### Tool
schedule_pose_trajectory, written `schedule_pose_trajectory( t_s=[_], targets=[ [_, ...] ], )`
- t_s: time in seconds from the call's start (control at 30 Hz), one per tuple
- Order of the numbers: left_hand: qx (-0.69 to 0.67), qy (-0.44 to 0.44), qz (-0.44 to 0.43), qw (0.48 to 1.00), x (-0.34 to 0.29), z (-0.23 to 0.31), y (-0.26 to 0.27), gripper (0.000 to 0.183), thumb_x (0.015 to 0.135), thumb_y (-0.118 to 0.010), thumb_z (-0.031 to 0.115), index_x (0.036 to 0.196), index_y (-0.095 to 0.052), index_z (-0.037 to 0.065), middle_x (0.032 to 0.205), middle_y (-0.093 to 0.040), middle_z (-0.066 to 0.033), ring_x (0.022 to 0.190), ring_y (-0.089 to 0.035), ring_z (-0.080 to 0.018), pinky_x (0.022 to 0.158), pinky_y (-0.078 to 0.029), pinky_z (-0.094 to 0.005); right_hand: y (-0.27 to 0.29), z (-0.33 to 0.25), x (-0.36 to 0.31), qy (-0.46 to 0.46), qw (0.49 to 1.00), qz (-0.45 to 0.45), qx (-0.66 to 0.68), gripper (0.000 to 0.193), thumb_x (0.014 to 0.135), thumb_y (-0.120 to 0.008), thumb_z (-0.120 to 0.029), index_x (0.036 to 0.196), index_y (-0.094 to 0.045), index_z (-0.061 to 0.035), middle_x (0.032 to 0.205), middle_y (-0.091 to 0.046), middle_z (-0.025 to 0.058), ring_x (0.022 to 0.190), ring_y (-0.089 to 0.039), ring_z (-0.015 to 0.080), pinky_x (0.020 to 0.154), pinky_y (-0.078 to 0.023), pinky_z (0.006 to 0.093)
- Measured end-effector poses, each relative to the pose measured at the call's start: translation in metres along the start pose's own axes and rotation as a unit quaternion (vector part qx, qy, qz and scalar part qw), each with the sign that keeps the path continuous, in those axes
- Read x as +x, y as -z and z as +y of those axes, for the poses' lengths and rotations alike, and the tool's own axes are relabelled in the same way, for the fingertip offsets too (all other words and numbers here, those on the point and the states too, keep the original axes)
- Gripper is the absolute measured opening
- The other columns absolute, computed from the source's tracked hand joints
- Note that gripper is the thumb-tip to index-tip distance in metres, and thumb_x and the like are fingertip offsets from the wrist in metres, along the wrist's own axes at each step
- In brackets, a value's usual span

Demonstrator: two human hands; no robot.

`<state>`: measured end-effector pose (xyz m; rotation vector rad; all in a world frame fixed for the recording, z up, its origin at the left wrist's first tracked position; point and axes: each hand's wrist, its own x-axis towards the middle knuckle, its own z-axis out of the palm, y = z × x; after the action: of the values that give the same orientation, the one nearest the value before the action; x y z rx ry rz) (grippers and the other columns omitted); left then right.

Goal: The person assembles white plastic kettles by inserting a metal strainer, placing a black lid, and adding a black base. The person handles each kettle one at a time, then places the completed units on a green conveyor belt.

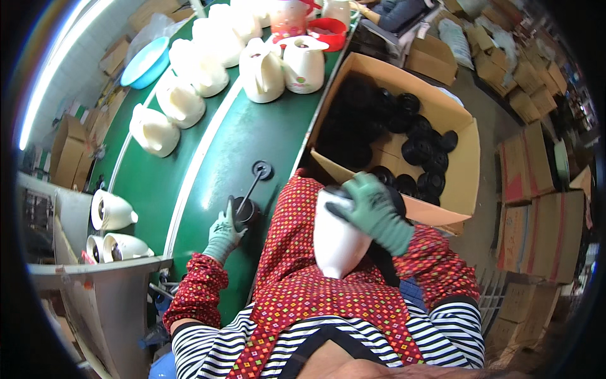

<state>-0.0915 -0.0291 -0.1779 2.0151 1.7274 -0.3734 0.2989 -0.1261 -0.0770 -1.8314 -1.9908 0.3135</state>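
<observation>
Both my hands wear pale green gloves with dark palm coating. In my lap a white jug body [338, 243] lies with its narrow end toward me. My right hand [375, 211] is closed over its far end, and a black rounded part [396, 203] shows behind that hand. On the green bench, my left hand [226, 230] has its fingers against a black round cup [247, 211], gripping its near side. A thin dark rod [253, 187] runs from the cup to a black ring-shaped disc [262, 169]. The inside of the cup is partly hidden.
Several cream jugs [262, 72] stand along the far part of the green bench [214, 145]. A cardboard box [464, 164] of black round parts is at my right. More white jugs [113, 210] lie at the left. A blue basin [146, 63] and a red container [327, 35] are farther off.
</observation>
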Motion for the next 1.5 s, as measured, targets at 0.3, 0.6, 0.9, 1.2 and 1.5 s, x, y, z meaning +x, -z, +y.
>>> schedule_pose_trajectory(
  t_s=[0.3,0.6,0.9,1.2,1.5],
  targets=[
    [-0.537,-0.067,-0.039,0.840,-0.032,0.071,0.094,0.059,0.098,-0.065,0.006,0.156,-0.053,0.011,0.087,-0.060,0.0057,0.063,-0.049,-0.0021,0.053,-0.038,-0.0186,0.062,0.004,0.023,0.111,0.950,-0.105,0.274,0.036,0.093,-0.070,-0.021,0.126,-0.070,-0.0074,0.115,-0.064,0.0205,0.104,-0.066,0.0368,0.093,-0.051,0.0477],
    [-0.320,-0.278,-0.179,0.888,-0.062,0.209,0.212,0.060,0.096,-0.062,0.005,0.153,-0.047,-0.006,0.125,-0.068,-0.0252,0.116,-0.067,-0.0327,0.101,-0.050,-0.0374,0.033,0.042,0.127,0.189,0.945,-0.087,0.251,0.034,0.090,-0.073,-0.031,0.115,-0.079,-0.0100,0.100,-0.072,0.0129,0.103,-0.064,0.0326,0.104,-0.042,0.0470],
    [-0.187,-0.626,-0.152,0.742,-0.019,0.306,0.172,0.052,0.087,-0.069,0.025,0.133,-0.066,-0.001,0.117,-0.068,-0.0234,0.106,-0.067,-0.0408,0.098,-0.051,-0.0496,-0.043,0.085,0.121,0.123,0.759,-0.193,0.609,0.040,0.087,-0.071,-0.037,0.096,-0.080,0.0017,0.096,-0.065,0.0080,0.102,-0.056,0.0221,0.115,-0.036,0.0447],
    [-0.118,-0.586,-0.059,0.800,-0.056,0.336,0.123,0.062,0.098,-0.064,0.033,0.140,-0.053,-0.010,0.083,-0.071,-0.0109,0.074,-0.071,-0.0285,0.074,-0.056,-0.0398,-0.066,0.083,0.102,0.220,0.758,-0.160,0.593,0.030,0.086,-0.075,-0.025,0.095,-0.076,0.0031,0.097,-0.062,0.0094,0.102,-0.058,0.0232,0.096,-0.045,0.0390],
    [-0.464,-0.352,0.028,0.812,0.006,0.206,0.109,0.063,0.107,-0.054,0.032,0.157,-0.041,-0.004,0.143,-0.059,-0.0230,0.130,-0.061,-0.0327,0.107,-0.051,-0.0454,0.037,0.071,0.034,0.084,0.984,-0.076,0.138,0.059,0.090,-0.073,-0.029,0.143,-0.062,-0.0048,0.120,-0.066,0.0144,0.109,-0.064,0.0335,0.096,-0.048,0.0497]
  ],
)
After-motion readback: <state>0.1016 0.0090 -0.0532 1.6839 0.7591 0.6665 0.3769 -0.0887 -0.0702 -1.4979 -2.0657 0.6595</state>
